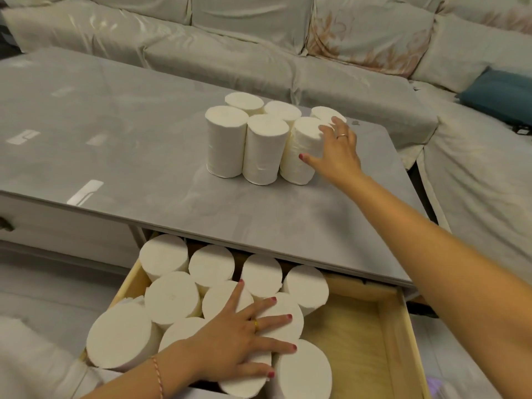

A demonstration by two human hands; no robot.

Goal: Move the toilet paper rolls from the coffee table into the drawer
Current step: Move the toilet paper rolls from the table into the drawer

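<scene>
Six toilet paper rolls point(259, 133) are seen standing upright in a tight cluster on the grey bench point(115, 133). The nearest roll on the cluster's right side point(300, 151) is tilted and is gripped by the right hand point(335, 152), whose thumb is pressed against its front and whose fingers are curled over its top edge. A ring is worn on that hand. Below the bench's near edge, a wooden drawer point(394, 326) is pulled out. Its left part is packed with upright rolls point(172, 295), while the floor of its right part, under the right forearm, is bare wood. The left hand point(239, 338) is laid flat and spread open on top of the rolls in the drawer, gripping nothing. A gold ring and a thin wrist cord are worn on it. Beyond the right hand, a pale sofa point(259, 38) is seen.
</scene>
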